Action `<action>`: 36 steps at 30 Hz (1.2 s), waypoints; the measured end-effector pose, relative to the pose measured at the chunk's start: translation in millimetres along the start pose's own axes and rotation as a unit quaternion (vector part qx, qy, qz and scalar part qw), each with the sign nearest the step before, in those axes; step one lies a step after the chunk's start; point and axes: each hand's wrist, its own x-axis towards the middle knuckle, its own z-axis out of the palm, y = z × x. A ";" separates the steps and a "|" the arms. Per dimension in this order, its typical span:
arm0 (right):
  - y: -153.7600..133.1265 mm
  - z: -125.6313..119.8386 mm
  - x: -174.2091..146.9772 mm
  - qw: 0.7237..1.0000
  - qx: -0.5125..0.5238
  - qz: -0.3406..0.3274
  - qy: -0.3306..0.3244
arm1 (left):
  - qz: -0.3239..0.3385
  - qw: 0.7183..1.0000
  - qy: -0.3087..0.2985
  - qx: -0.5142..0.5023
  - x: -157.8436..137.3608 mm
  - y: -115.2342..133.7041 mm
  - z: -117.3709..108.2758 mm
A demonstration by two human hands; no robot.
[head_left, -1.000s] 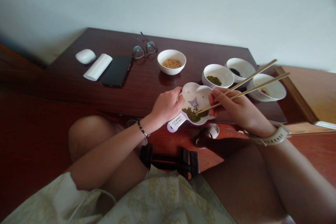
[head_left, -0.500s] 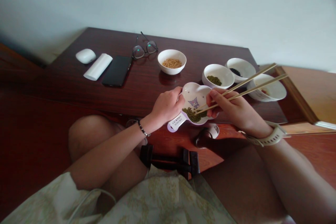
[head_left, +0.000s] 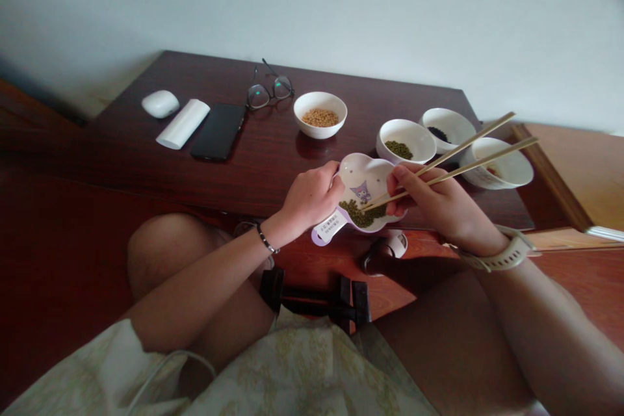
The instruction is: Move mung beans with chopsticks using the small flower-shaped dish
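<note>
My left hand (head_left: 312,196) grips the left rim of a white and purple cartoon dish (head_left: 363,179), tilted toward me above the table's near edge. Green beans (head_left: 359,213) lie in its lower part. My right hand (head_left: 433,198) holds a pair of wooden chopsticks (head_left: 461,155); their tips rest among the green beans in the dish. Just behind the dish stands a white bowl with green beans (head_left: 405,140).
On the dark wooden table (head_left: 273,149) stand a bowl of yellow beans (head_left: 320,114), a bowl with black beans (head_left: 449,125) and another white bowl (head_left: 502,166). Glasses (head_left: 268,90), a black phone (head_left: 218,131), a white case (head_left: 182,123) and a white mouse (head_left: 160,103) lie at the left.
The chopstick tips shifted slightly within the green beans and my right hand moved a little left then back. The dish and my left hand stayed in place.
</note>
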 end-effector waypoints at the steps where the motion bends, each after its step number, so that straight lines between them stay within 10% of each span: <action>1: -0.7 -0.5 -0.2 1.000 -0.001 -0.003 0.003 | -0.001 1.000 -0.001 0.000 0.0 -0.2 0.0; 36: 0.8 -7.0 1.5 1.000 -0.007 -0.001 -0.001 | 0.003 1.000 0.005 0.000 -0.2 -1.3 0.9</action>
